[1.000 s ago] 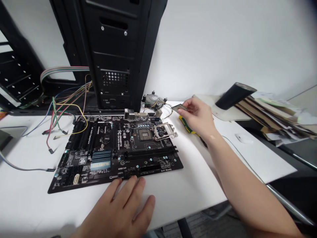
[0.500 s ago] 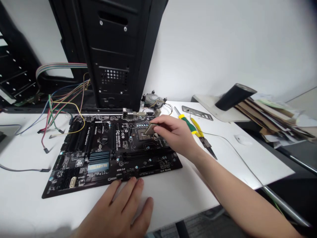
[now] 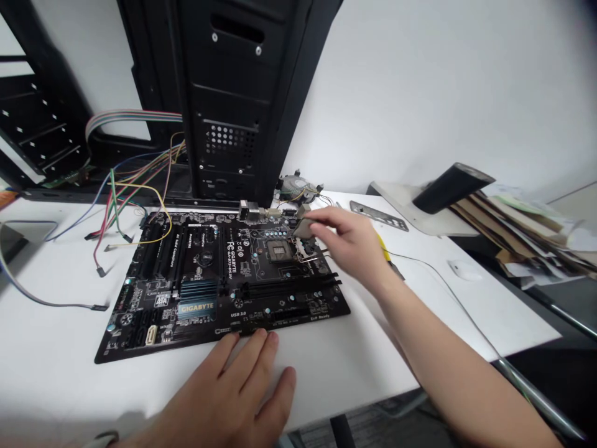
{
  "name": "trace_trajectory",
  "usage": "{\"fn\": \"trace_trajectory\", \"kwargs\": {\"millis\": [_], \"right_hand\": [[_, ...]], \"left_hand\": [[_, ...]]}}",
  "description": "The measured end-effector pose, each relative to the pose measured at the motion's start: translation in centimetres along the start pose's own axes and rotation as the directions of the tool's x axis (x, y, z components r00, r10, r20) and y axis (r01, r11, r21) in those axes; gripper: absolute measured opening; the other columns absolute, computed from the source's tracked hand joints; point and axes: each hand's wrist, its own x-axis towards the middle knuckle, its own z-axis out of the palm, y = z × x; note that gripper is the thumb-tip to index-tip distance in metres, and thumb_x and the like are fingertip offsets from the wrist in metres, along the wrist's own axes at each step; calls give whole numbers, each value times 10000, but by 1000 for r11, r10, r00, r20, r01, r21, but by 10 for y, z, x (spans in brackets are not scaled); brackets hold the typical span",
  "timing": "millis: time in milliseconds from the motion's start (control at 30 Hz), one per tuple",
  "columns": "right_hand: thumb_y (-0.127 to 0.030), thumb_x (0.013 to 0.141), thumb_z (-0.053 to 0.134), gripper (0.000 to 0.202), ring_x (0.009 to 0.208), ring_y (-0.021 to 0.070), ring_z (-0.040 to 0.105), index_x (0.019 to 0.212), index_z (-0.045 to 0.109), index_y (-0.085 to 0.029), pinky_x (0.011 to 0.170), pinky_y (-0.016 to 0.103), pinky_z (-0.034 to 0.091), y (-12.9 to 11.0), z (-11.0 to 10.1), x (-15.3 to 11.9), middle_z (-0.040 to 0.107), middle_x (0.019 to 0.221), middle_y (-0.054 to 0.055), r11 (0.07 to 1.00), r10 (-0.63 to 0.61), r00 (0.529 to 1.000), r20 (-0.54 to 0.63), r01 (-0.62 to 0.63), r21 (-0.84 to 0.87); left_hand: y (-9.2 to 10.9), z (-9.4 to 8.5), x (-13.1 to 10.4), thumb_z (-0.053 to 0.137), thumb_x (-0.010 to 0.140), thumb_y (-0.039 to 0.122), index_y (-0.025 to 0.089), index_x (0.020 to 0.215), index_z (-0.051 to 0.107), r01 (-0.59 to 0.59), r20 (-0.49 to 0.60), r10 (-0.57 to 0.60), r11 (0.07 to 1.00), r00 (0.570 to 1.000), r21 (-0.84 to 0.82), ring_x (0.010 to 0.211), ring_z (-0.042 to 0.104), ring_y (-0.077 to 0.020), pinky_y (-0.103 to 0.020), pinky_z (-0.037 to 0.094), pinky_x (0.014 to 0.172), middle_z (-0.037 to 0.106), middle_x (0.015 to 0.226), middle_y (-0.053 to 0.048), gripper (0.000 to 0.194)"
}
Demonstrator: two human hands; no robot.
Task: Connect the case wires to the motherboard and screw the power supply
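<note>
A black Gigabyte motherboard (image 3: 252,267) lies on the white table (image 3: 354,367). My right hand (image 3: 345,236) pinches a small, flat grey square chip (image 3: 304,229) between thumb and fingers, tilted above the board's back right part. Just left of it, the CPU socket (image 3: 280,251) is uncovered, with metal levers and a raised frame at its right side. My left hand (image 3: 237,386) has its fingers spread, fingertips resting at the board's front edge, holding nothing.
Behind the board stands a black computer case (image 3: 233,106), with loose coloured wires (image 3: 140,186) hanging out. A cooler fan (image 3: 298,185), a metal I/O plate (image 3: 379,215), partly hidden tools, a white mouse (image 3: 464,269) and stacked papers (image 3: 489,230) are around the table's right side.
My right hand has moved the chip right, off the socket, and tilted it more upright. My left hand stays at the board's front edge. The camera view has shifted slightly.
</note>
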Motion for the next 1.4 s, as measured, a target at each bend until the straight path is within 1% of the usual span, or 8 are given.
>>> {"fn": "trace_trajectory", "kwargs": {"millis": [200,400,833,1000,1133,1267,1333,1400], "right_hand": [[-282,759,585,166,714,173,624,869,653,-178,767,372,519,29,-28,13,687,812,51,943,289,942,-169,-249,221],[-256,735,565,267,630,164,598,943,682,-134,672,333,491,54,-36,17,661,725,48,878,466,883,-64,-470,-87],[-393,626,585,155,677,323,654,603,702,-294,675,458,456,58,-27,18,719,694,98,902,368,924,101,-329,-279],[-437,583,595,122,583,343,599,461,600,-450,650,515,367,67,-21,16,694,670,172,908,355,931,90,-320,-271],[-479,616,587,112,630,364,612,505,605,-474,682,527,342,76,-19,17,692,698,178,905,327,941,87,-285,-316],[-533,688,564,162,792,383,647,597,622,-412,712,515,365,77,-36,17,694,757,208,895,254,966,-43,-251,-369],[-563,732,524,231,840,372,652,680,649,-375,726,501,387,72,-48,16,707,806,211,874,252,961,-114,-277,-400],[-533,763,518,279,883,353,661,776,685,-311,763,476,419,63,-58,14,723,906,206,846,287,943,-170,-333,-417]], "left_hand": [[0,2,-3,529,921,450,240,1192,564,-9,41,8,1000,999,2,1103,600,-242,-385,412,912,681,1204,-85,345],[-2,2,-4,526,925,457,239,1198,570,-28,43,27,1000,999,14,1105,607,-241,-380,420,908,680,1211,-85,352],[2,-4,2,451,983,299,244,1210,594,-43,-6,45,980,999,192,1044,637,-224,-365,451,847,696,1173,-56,274],[-5,-47,12,469,952,301,227,1166,617,-94,205,81,994,975,52,986,657,-199,-360,492,868,672,1210,-75,271],[-32,-118,6,462,952,424,180,1175,615,163,-5,-163,985,987,-57,1068,640,-147,-304,473,985,655,1258,-80,364],[-94,-191,-49,253,931,333,46,1197,598,552,-282,-496,817,821,170,1069,637,-176,-339,497,929,683,1189,-105,522],[-132,-216,-93,-181,721,171,-119,1276,442,722,-255,-676,640,692,263,1126,560,-209,-488,427,889,611,1225,-124,883],[-168,-227,-138,-136,764,266,-68,1262,500,808,-192,-788,544,584,224,1137,558,-230,-457,429,908,623,1237,-105,874]]}}
